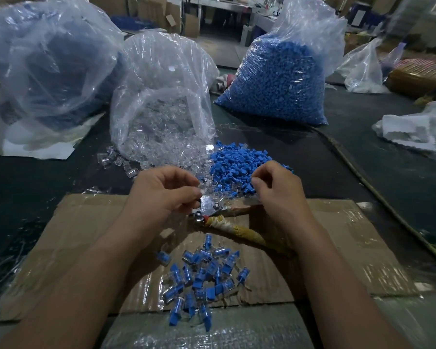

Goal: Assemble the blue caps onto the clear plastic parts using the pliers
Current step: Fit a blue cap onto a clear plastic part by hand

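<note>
Pliers [213, 210] are lying btw hands, handles toward right hand [275, 190]; left hand [164, 195] is pinching clear part [204, 191]; right's hold I cannot tell.

- The left hand [165, 191] was bare; the left forearm [91, 268] was uncovered down to the picture's edge.
- The right hand [278, 191] and right forearm [337, 273] were bare likewise.

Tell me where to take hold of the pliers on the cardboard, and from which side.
Take the pliers by their tape-wrapped handles, coming from the right. The handles splay toward the near right across the cardboard, lying flat and exposed. The metal head points left, close by the left hand, so that end is crowded.
</note>
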The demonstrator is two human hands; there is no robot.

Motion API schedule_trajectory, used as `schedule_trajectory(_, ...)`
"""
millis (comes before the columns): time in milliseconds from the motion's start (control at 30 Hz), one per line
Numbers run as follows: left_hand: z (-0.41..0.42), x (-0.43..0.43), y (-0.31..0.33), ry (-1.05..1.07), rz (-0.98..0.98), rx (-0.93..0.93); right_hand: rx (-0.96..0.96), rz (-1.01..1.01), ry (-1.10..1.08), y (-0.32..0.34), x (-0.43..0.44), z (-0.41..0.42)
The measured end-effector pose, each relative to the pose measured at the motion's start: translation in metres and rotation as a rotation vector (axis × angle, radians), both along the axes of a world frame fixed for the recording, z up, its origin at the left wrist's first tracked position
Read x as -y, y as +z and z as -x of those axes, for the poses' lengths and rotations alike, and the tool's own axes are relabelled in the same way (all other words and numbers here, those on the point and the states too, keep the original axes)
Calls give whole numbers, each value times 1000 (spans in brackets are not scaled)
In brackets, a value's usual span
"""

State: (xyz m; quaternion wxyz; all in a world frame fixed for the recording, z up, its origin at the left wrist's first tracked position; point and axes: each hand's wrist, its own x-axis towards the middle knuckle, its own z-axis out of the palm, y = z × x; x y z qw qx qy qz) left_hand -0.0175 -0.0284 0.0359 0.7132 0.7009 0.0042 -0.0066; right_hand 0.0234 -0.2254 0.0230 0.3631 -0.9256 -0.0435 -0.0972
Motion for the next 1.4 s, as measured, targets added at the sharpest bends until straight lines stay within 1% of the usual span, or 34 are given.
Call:
schedule_trajectory(67,0,0,0,-9,9,-7,32,-162,47,7,-4,9)
schedule_trajectory(133,1,1,-1,-24,23,-28,46,-247,122,13,-11,18)
schedule_trajectory(300,0,1,-3,-47,7,-41,19,-283,287,16,-31,29)
schedule_trajectory(433,-1,2,-4,-47,13,-39,84,-339,363,14,-38,35)
schedule_trajectory(567,0,3,-4,-60,30,-26,91,-340,398,14,-40,36)
schedule_trajectory(800,1,3,-2,-70,126,-57,85,-359,431,14,-42,36)
schedule_trajectory(1000,1,1,-3,-83,109,-42,9,-433,431,13,-42,37)
schedule_trajectory(1200,-1,1,-5,-66,61,-15,5,-441,465,14,-42,38)
schedule_trajectory(1400,0,1,-3,-96,104,-30,52,-401,454,15,-39,38)
